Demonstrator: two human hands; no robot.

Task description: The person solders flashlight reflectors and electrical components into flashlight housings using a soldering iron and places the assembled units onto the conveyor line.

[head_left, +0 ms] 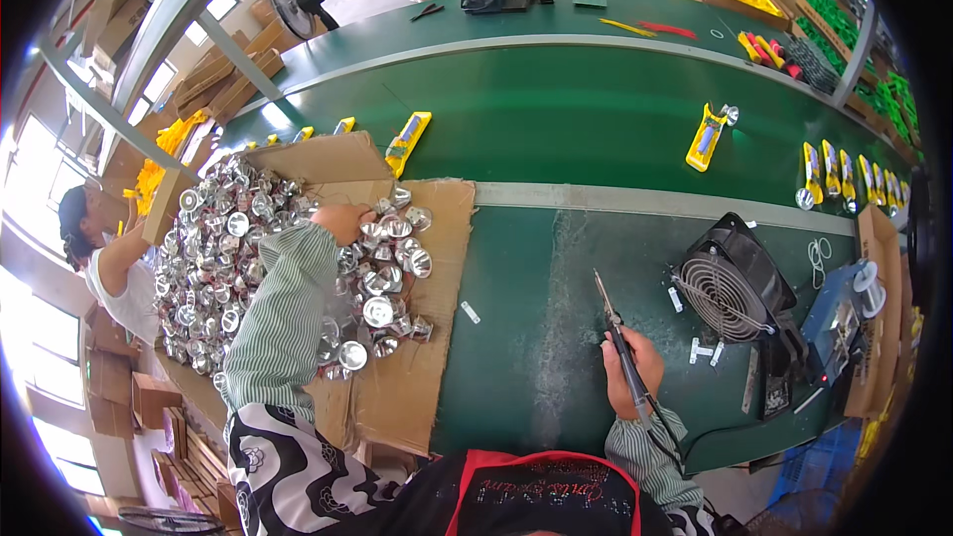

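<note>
the reflector cups [238,258] lie heaped on the cardboard sheet [437,238] at the left, the left hand [342,221] among them. right of it the right hand [630,367] holds a soldering iron [617,337]; the small fan [730,288] stands further right

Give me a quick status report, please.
Left hand in pile of silver reflector cups. Right hand gripping soldering iron. Nothing between them.

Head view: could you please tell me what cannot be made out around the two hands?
- Left hand: fingertips sunk among the silver reflector cups; whether it has a grip on one is hidden.
- Soldering iron in the right hand: the tip is too thin to tell its state.
- Cardboard sheet: the striped sleeve covers part of the pile.
- Small white parts by the black fan: too small to identify.
</note>
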